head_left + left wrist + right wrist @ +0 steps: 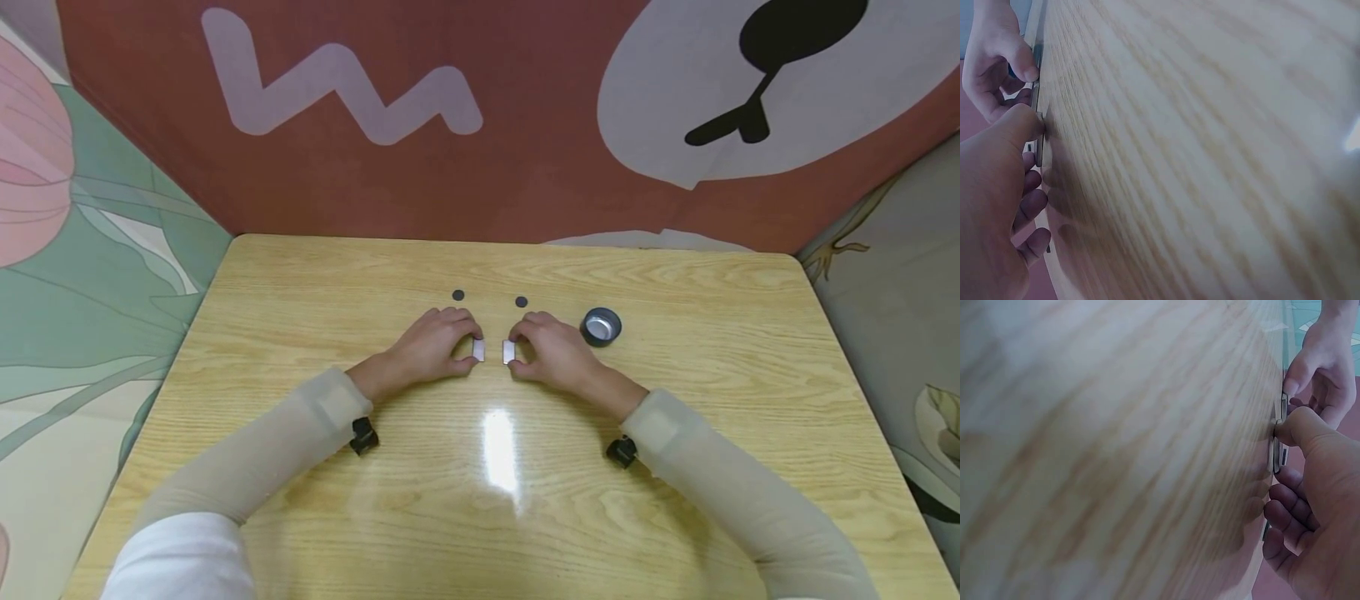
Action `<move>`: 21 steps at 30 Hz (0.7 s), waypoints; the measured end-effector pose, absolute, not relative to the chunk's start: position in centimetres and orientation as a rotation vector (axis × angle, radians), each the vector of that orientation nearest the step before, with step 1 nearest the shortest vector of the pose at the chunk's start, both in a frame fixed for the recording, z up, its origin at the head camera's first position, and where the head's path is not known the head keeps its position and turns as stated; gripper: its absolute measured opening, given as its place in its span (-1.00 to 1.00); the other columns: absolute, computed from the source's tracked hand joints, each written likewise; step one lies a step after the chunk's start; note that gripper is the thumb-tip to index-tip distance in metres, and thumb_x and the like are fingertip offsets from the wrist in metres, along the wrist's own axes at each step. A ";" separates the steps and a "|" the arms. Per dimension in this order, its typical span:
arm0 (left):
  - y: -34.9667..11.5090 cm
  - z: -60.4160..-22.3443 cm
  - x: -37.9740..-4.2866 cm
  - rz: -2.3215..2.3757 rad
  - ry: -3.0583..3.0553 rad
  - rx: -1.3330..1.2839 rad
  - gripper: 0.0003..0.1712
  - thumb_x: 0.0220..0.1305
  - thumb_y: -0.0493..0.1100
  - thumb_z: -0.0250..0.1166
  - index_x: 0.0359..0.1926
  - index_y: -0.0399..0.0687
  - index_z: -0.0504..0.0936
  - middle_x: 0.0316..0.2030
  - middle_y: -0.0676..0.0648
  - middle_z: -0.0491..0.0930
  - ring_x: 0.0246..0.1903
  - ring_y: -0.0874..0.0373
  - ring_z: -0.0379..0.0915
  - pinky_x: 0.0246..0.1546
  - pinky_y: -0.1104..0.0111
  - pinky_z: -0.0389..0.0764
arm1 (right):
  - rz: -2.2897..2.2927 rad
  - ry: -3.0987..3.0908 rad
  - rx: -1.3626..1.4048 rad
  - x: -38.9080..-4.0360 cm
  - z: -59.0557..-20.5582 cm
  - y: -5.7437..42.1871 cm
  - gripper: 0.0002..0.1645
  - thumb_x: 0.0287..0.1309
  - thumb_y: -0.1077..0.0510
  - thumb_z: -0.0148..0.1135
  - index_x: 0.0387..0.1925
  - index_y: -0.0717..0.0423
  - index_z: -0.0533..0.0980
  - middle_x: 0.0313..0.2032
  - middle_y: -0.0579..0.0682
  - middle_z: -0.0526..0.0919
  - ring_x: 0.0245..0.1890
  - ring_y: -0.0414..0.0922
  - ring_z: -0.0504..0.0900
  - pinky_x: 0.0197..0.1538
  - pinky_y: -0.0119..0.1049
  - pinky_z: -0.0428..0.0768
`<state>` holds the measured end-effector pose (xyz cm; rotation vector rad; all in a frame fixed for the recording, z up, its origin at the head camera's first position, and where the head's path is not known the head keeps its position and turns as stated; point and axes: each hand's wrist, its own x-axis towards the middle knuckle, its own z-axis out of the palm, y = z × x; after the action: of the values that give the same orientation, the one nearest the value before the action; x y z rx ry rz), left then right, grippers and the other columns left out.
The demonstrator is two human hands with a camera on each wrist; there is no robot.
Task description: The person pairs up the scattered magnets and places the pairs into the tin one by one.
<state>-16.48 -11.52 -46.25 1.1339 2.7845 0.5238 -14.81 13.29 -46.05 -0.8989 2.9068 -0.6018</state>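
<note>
My left hand [435,343] pinches a small flat whitish rectangular piece [478,350] between thumb and fingers near the middle of the table. Opposite it, my right hand [557,352] grips a matching piece [509,352] by its two short ends. A narrow gap separates the two pieces, which stand roughly parallel. Seen edge-on in the right wrist view, the right hand's piece [1277,455] is thin and lies close over the wood. Beyond the hands lie two small dark discs, one at the left [458,295] and one at the right [521,302].
A round dark container [601,327] with a shiny silvery inside stands just beyond my right hand. The wooden table [337,283] ends at a reddish-brown patterned backdrop [510,183]. Small black devices hang at the left wrist [364,437] and the right wrist [622,452].
</note>
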 end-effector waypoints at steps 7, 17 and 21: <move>-11.3 -46.3 -16.5 0.524 2.786 1.134 -0.64 0.25 0.03 0.42 -0.02 -0.04 0.69 -0.03 0.02 0.62 0.06 0.09 0.49 0.04 0.15 0.50 | -0.607 2.897 -0.901 -14.9 -46.1 13.2 -0.59 0.01 -0.02 0.49 -0.14 0.11 0.65 -0.21 -0.05 0.62 -0.14 -0.10 0.57 -0.12 -0.17 0.63; -11.2 -46.3 -16.5 0.539 2.788 1.134 -0.64 0.24 0.02 0.42 -0.03 -0.04 0.69 -0.04 0.02 0.62 0.07 0.08 0.49 0.06 0.15 0.49 | -0.581 2.908 -0.888 -15.0 -46.2 12.9 -0.58 0.02 -0.04 0.48 -0.13 0.09 0.65 -0.19 -0.06 0.63 -0.13 -0.11 0.57 -0.14 -0.16 0.64; -11.0 -46.3 -16.6 0.526 2.783 1.134 -0.62 0.24 0.03 0.42 0.00 -0.05 0.69 -0.01 0.01 0.62 0.08 0.08 0.49 0.06 0.15 0.48 | -0.580 2.909 -0.890 -15.0 -46.1 12.7 -0.58 0.02 -0.04 0.48 -0.12 0.09 0.66 -0.19 -0.06 0.62 -0.13 -0.11 0.57 -0.16 -0.17 0.64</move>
<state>-16.57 -11.01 -46.32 1.1337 2.7827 0.5262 -15.00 12.73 -46.14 -0.8901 2.9092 -0.5801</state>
